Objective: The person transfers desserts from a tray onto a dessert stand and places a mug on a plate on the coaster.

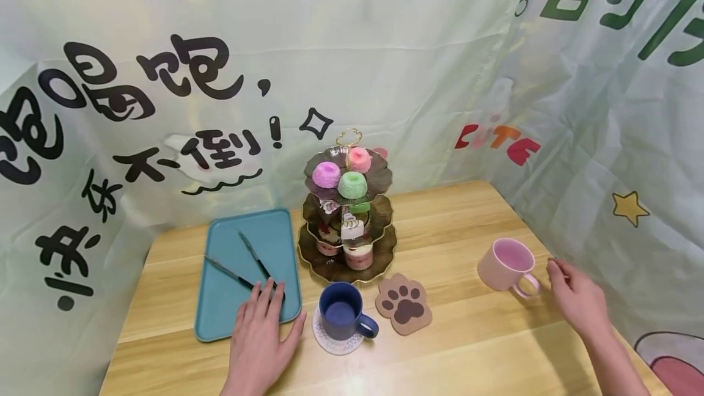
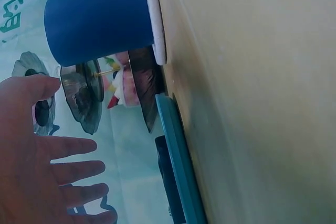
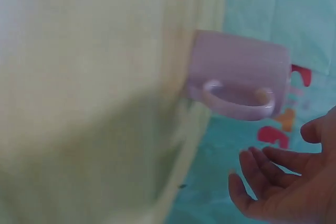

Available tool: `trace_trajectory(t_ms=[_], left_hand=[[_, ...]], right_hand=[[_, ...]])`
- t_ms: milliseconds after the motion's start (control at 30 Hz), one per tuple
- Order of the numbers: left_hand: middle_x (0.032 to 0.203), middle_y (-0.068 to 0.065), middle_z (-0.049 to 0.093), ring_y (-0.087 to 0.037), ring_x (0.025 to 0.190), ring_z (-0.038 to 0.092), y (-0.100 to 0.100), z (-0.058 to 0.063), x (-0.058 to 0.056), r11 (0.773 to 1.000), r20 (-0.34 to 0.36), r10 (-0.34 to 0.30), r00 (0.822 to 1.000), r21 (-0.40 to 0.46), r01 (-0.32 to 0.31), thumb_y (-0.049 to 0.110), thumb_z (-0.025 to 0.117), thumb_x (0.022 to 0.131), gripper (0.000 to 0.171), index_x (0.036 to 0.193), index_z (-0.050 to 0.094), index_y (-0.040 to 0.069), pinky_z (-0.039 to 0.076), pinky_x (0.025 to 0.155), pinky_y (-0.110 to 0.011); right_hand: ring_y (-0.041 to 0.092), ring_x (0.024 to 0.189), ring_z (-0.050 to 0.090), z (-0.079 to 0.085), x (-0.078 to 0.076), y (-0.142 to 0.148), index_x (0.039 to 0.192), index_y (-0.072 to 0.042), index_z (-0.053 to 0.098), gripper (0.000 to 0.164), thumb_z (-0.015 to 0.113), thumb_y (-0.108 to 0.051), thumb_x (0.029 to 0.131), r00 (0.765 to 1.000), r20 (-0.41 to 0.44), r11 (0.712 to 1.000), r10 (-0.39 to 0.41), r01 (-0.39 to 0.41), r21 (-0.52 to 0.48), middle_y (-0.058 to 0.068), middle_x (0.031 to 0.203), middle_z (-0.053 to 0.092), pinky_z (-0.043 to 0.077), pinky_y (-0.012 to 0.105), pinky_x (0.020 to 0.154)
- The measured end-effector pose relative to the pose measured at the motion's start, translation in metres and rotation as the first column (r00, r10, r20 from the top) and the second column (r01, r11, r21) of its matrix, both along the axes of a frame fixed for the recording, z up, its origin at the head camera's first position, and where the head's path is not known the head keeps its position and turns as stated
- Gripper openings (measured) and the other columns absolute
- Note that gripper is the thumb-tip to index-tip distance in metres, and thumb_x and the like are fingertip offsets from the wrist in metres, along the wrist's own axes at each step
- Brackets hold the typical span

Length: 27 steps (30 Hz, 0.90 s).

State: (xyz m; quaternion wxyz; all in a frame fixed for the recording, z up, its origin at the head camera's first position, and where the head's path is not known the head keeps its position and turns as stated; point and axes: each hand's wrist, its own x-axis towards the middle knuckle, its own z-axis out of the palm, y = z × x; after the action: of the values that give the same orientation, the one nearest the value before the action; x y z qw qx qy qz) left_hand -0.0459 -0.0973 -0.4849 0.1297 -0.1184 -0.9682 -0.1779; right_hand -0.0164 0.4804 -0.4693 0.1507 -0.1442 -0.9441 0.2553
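Observation:
My left hand (image 1: 261, 332) is over the near edge of a blue tray (image 1: 220, 322), its fingers extended and holding nothing. Under and ahead of the fingertips lie two slim utensils (image 1: 231, 272) with dark handles and silvery ends; their exact kind is unclear. Just right of that hand stands a dark blue mug (image 1: 338, 316) on a round patterned coaster (image 1: 330, 344). On the right, a pink mug (image 1: 497, 271) stands upright, handle toward me. Beside it is my right hand (image 1: 580, 295), fingers loosely curled, apart from the handle (image 3: 236, 109) in the right wrist view.
A three-tier stand (image 1: 379, 255) holds small cakes behind the blue mug. A brown paw-shaped coaster (image 1: 407, 316) lies right of that mug. Printed fabric (image 1: 418, 78) hangs behind the wooden table (image 1: 451, 347) and along its right side.

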Motion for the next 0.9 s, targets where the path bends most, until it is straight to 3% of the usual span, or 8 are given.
trace_trajectory(t_ms=[167, 367, 433, 567, 633, 733, 800, 900], left_hand=[[0.156, -0.023, 0.052, -0.047, 0.147, 0.043, 0.002, 0.000, 0.000, 1.000, 0.023, 0.004, 1.000, -0.007, -0.003, 0.056, 0.068, 0.099, 0.075, 0.151, 0.057, 0.003, 0.041, 0.111, -0.070], [0.156, -0.023, 0.051, -0.046, 0.147, 0.043, 0.003, 0.000, 0.001, 1.000, 0.026, 0.001, 1.000, -0.009, 0.000, 0.056, 0.069, 0.099, 0.075, 0.152, 0.057, 0.003, 0.041, 0.112, -0.070], [0.156, -0.023, 0.051, -0.047, 0.147, 0.043, 0.003, 0.000, 0.001, 1.000, 0.028, 0.000, 1.000, -0.008, 0.000, 0.056, 0.068, 0.099, 0.076, 0.152, 0.057, 0.003, 0.041, 0.112, -0.070], [0.157, -0.022, 0.050, -0.046, 0.147, 0.043, 0.002, -0.002, 0.001, 1.000, 0.034, 0.000, 0.999, -0.015, 0.000, 0.060, 0.064, 0.100, 0.077, 0.152, 0.056, 0.003, 0.041, 0.112, -0.070], [0.157, -0.022, 0.050, -0.046, 0.147, 0.043, 0.002, -0.002, 0.001, 1.000, 0.034, 0.000, 0.999, -0.016, 0.001, 0.060, 0.063, 0.100, 0.078, 0.152, 0.056, 0.003, 0.041, 0.112, -0.070], [0.157, -0.022, 0.051, -0.046, 0.147, 0.043, 0.001, -0.002, 0.000, 1.000, 0.030, 0.002, 1.000, -0.012, -0.002, 0.058, 0.066, 0.100, 0.077, 0.152, 0.056, 0.003, 0.041, 0.111, -0.070], [0.156, -0.023, 0.051, -0.046, 0.147, 0.043, 0.001, -0.002, 0.000, 1.000, 0.027, 0.005, 1.000, -0.008, -0.005, 0.057, 0.068, 0.099, 0.076, 0.152, 0.057, 0.003, 0.042, 0.111, -0.070], [0.155, -0.022, 0.052, -0.046, 0.147, 0.044, 0.001, -0.002, 0.001, 1.000, 0.022, 0.009, 1.000, -0.005, -0.009, 0.055, 0.070, 0.098, 0.075, 0.151, 0.057, 0.003, 0.042, 0.110, -0.070]], right_hand=[[-0.008, 0.075, 0.059, -0.017, 0.013, -0.005, 0.122, 0.007, 0.070, 0.047, 0.039, -0.028, 0.114, 0.996, 0.082, 0.988, -0.017, 0.030, -0.153, 0.020, 0.098, 0.078, 0.044, 0.023, 0.063], [-0.004, 0.075, 0.063, -0.025, 0.019, -0.018, 0.115, 0.009, 0.067, 0.048, 0.040, -0.030, 0.115, 0.996, 0.087, 0.953, 0.006, 0.021, -0.303, 0.008, 0.086, 0.075, 0.052, 0.019, 0.062], [0.001, 0.076, 0.066, -0.027, 0.018, -0.021, 0.117, 0.014, 0.063, 0.049, 0.039, -0.030, 0.116, 0.996, 0.076, 0.917, 0.046, -0.012, -0.399, 0.001, 0.091, 0.072, 0.057, 0.022, 0.065], [0.008, 0.082, 0.069, -0.030, 0.014, -0.022, 0.115, 0.015, 0.058, 0.050, 0.036, -0.030, 0.117, 0.992, 0.060, 0.800, 0.111, -0.054, -0.598, -0.008, 0.099, 0.064, 0.062, 0.026, 0.072], [0.011, 0.083, 0.068, -0.032, 0.013, -0.022, 0.111, 0.012, 0.057, 0.048, 0.036, -0.031, 0.117, 0.992, 0.049, 0.733, 0.117, -0.053, -0.678, -0.005, 0.101, 0.062, 0.062, 0.027, 0.073], [0.011, 0.080, 0.066, -0.034, 0.010, -0.021, 0.106, 0.007, 0.057, 0.043, 0.038, -0.031, 0.117, 0.993, 0.031, 0.664, 0.113, -0.052, -0.746, 0.002, 0.098, 0.058, 0.062, 0.026, 0.071], [0.012, 0.077, 0.065, -0.035, 0.009, -0.021, 0.101, 0.006, 0.056, 0.043, 0.039, -0.029, 0.117, 0.995, 0.025, 0.624, 0.099, -0.043, -0.780, 0.004, 0.095, 0.058, 0.061, 0.026, 0.070], [0.012, 0.074, 0.062, -0.035, 0.007, -0.021, 0.095, 0.006, 0.056, 0.045, 0.038, -0.029, 0.117, 0.995, 0.028, 0.613, 0.091, -0.034, -0.790, 0.005, 0.090, 0.059, 0.060, 0.025, 0.068]])
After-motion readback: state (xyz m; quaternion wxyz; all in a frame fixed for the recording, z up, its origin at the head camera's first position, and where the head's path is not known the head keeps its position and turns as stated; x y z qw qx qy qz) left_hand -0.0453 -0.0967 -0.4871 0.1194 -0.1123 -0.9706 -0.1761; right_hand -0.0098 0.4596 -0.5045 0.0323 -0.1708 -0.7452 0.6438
